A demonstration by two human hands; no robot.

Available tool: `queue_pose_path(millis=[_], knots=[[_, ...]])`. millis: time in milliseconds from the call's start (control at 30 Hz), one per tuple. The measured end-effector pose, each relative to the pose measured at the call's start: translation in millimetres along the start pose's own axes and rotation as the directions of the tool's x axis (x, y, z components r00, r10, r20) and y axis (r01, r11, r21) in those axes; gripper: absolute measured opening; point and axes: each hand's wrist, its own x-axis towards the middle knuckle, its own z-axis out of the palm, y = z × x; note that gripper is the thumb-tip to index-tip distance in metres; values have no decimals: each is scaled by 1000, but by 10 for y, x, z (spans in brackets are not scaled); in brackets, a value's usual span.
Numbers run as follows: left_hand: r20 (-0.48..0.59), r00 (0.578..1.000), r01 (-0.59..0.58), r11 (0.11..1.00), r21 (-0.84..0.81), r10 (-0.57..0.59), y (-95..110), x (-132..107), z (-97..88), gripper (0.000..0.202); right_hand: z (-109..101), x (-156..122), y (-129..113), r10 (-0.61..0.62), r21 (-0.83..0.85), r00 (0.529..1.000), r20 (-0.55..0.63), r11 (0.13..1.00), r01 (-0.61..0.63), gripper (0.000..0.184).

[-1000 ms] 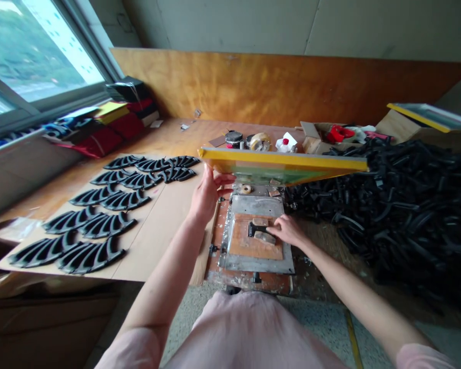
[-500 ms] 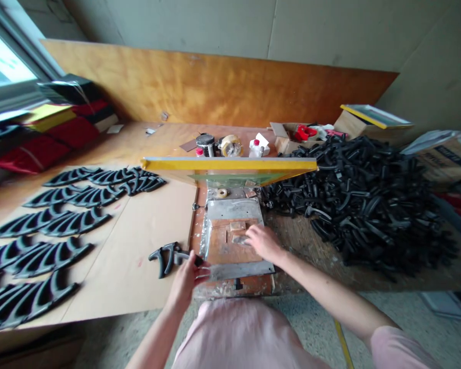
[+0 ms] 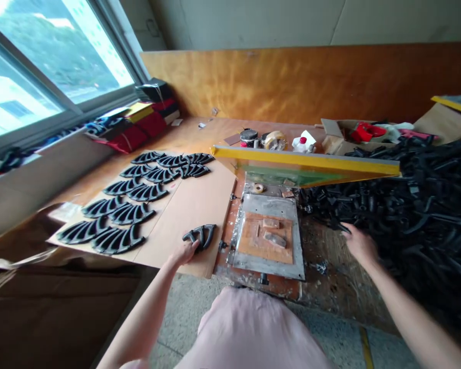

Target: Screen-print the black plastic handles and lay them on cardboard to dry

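Observation:
On the cardboard sheet (image 3: 184, 205), my left hand (image 3: 185, 252) is closed on a black curved plastic part that lies against a small group of black curved plastic parts (image 3: 205, 236). My right hand (image 3: 360, 246) pinches the end of another black plastic part (image 3: 335, 224) at the near left edge of a big heap of such parts (image 3: 407, 205). Between my hands lies a flat metal plate (image 3: 298, 256) with a brown board (image 3: 249, 246) on it. Small blocks and a greyish shaped piece (image 3: 275, 239) rest on that board. Above the plate's far end, a yellow-edged screen frame (image 3: 307, 161) is tilted up.
Rows of black curved parts (image 3: 148, 192) fan out on the cardboard's left side. Behind the frame stand a dark jar (image 3: 249, 137), tape rolls (image 3: 275, 141) and a red-capped bottle (image 3: 302, 145). An open carton (image 3: 332, 143) sits at the back right. A black knob (image 3: 263, 279) projects at the front.
My left hand has carried its black part left to the group on the cardboard. My right hand has left the board and reached right to the heap. The view has turned left.

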Motion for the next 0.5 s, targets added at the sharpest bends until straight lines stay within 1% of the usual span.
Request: queue_pose_path(millis=[33,67,100,133,167,200,233,267,300,333,367,400,433,467,500], knots=[[27,999,27,1000,13,-28,41,34,-48,42,36,-110,-276,-109,86,994,0,990,109,42],[52,998,46,999,21,-47,116,66,-103,44,76,-216,-563,-239,164,971,-16,957,239,41],[76,996,35,999,2,-35,234,92,-162,46,121,-312,-847,-368,235,930,-23,902,362,41],[96,995,-7,999,-46,11,398,107,-222,48,168,-393,-1114,-472,280,882,-13,845,456,40],[106,991,-70,992,-109,82,607,106,-281,51,212,-457,-1354,-538,292,843,0,806,515,40],[98,976,-170,961,-216,194,854,84,-338,55,251,-503,-1561,-581,282,813,16,783,554,40],[64,955,-257,918,-303,289,1127,42,-390,61,282,-532,-1731,-613,252,789,37,770,586,40],[21,932,-328,870,-369,361,1413,-20,-439,66,306,-549,-1863,-634,207,771,54,763,613,39],[-74,886,-430,752,-500,457,1695,-97,-482,69,321,-558,-1960,-653,157,754,70,754,638,38],[-140,835,-498,623,-603,532,1959,-184,-518,71,329,-563,-2027,-670,107,738,81,742,662,38],[-193,795,-535,514,-671,576,2188,-274,-548,73,332,-569,-2068,-685,62,723,89,728,682,38],[-232,767,-551,428,-717,598,2372,-363,-570,75,331,-579,-2086,-698,25,710,95,715,699,39],[-258,751,-556,372,-743,607,2501,-444,-582,76,328,-591,-2085,-707,-2,701,96,704,710,41],[-277,747,-559,345,-754,604,2573,-517,-584,76,323,-603,-2066,-716,-17,692,96,694,720,42],[-288,750,-559,338,-757,596,2585,-580,-576,76,313,-611,-2027,-727,-19,680,99,682,731,44]])
